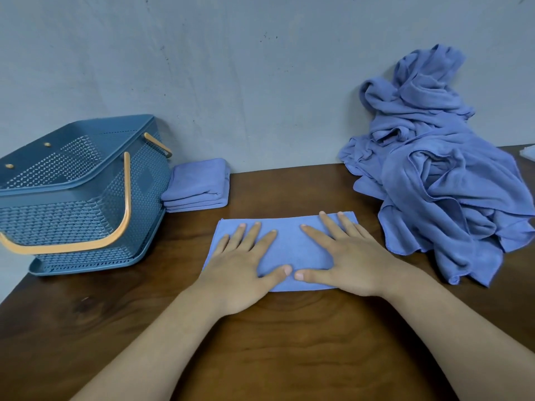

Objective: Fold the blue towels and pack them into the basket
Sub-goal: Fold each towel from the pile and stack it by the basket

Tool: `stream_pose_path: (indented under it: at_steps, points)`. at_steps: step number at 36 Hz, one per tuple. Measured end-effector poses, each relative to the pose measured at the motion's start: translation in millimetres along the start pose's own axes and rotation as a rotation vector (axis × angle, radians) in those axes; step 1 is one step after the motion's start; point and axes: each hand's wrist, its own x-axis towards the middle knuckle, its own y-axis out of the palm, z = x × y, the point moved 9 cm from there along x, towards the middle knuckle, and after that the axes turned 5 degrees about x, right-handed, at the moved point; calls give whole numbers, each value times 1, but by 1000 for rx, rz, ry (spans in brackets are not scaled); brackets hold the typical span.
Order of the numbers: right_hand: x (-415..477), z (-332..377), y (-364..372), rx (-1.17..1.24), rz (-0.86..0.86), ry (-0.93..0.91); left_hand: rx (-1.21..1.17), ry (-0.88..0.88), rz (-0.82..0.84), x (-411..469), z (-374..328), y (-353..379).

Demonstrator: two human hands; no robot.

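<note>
A blue towel [292, 247], folded into a flat rectangle, lies on the wooden table in front of me. My left hand [243, 264] presses flat on its left half with fingers spread. My right hand [341, 256] presses flat on its right half; the two thumbs nearly meet at the towel's near edge. A blue lattice basket [72, 198] with orange handles stands at the left. A small stack of folded blue towels [199, 185] sits beside the basket against the wall. A heap of unfolded blue towels [440, 175] is piled at the right.
The dark wooden table [275, 342] ends at a grey wall [231, 68] behind. The basket rests on a blue tray-like lid [86, 264] near the table's left edge. A pale object [528, 153] shows at the far right edge.
</note>
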Motion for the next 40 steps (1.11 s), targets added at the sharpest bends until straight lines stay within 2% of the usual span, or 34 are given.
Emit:
stream_pose_path:
  at_steps: [8, 13, 18, 26, 29, 32, 34, 36, 40]
  points:
    - [0, -22, -10, 16, 18, 36, -19, -165, 39, 8, 36, -6]
    - [1, -22, -10, 38, 15, 34, -10, -206, 22, 24, 45, -18]
    - [0, -22, -12, 43, 20, 30, 7, -198, -40, 27, 49, -21]
    - [-7, -26, -18, 62, 90, -22, 57, -183, 30, 2, 43, -7]
    - [-8, -27, -26, 99, 48, -42, 76, -86, -87, 1, 24, -25]
    - [0, -40, -50, 204, -207, 38, -119, 64, -222, 7, -14, -43]
    - [2, -50, -60, 94, -301, 124, -200, 124, -173, 12, -36, -36]
    - [4, -56, -60, 26, -312, 158, -83, 196, -90, 14, -51, -18]
    - [4, -56, -62, 85, -319, 148, 41, 234, 38, 14, -48, 2]
